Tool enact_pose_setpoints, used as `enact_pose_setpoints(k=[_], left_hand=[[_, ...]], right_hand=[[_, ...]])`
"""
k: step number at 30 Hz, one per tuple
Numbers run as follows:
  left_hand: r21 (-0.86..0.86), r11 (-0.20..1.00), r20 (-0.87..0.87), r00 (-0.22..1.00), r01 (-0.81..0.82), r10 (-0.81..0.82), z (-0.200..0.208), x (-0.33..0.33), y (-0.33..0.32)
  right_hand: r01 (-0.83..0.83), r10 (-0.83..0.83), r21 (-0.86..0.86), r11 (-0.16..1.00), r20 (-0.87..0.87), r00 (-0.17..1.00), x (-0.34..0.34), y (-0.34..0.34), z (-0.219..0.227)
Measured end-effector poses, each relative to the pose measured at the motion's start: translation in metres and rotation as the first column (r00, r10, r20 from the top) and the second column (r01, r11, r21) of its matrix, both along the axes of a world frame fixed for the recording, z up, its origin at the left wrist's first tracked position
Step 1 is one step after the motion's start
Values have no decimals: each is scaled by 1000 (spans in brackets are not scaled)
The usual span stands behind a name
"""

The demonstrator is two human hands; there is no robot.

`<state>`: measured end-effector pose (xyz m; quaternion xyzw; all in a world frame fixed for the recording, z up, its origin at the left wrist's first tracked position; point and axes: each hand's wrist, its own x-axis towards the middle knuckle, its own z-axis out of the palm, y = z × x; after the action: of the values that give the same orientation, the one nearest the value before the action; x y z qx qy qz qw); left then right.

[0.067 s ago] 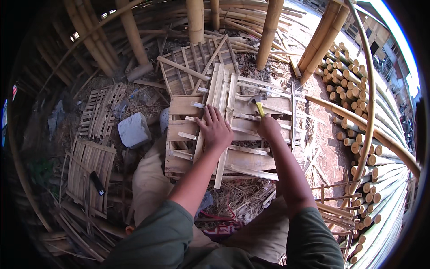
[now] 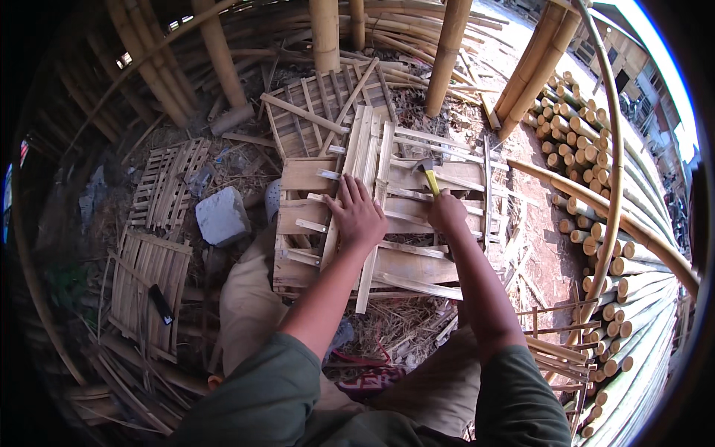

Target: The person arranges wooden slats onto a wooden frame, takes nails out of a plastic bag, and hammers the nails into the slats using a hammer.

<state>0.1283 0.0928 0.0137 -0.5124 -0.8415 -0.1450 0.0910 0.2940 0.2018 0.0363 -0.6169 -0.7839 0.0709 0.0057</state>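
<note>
From my end, the plank platform (image 2: 413, 267) is largest, just beyond the person's knees; a lattice of crosswise slats (image 2: 428, 252) lies over it, with long bamboo strips (image 2: 363, 141) running across them. The left hand (image 2: 359, 216) lies flat on those strips, fingers spread. The right hand (image 2: 448, 214) is wrapped around the yellow handle of a hammer (image 2: 433, 181); I can't tell whether its head touches a slat. I'd judge this a steady-and-hammer step, where any strike calls for firm strips. I can read no writing.
</note>
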Motion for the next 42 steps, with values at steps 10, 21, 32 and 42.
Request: enact_pose_setpoints(k=[10,21,32,42], left_hand=[[-5,1000,-10,1000,-13,13,-3,-1,-4],[10,999,-42,999,-31,31,-4,-3,-3],[0,999,-48,998,-37,36,-3,-3,-2],[15,999,-42,998,-48,48,0,-2,-3]], right_hand=[[-141,160,76,987,-460,874,-7,7,54],[-280,275,0,960,-197,941,-43,29,87],[-434,430,-33,900,-97,898,-57,19,73],[-271,298,134,953,-283,911,-49,20,105]])
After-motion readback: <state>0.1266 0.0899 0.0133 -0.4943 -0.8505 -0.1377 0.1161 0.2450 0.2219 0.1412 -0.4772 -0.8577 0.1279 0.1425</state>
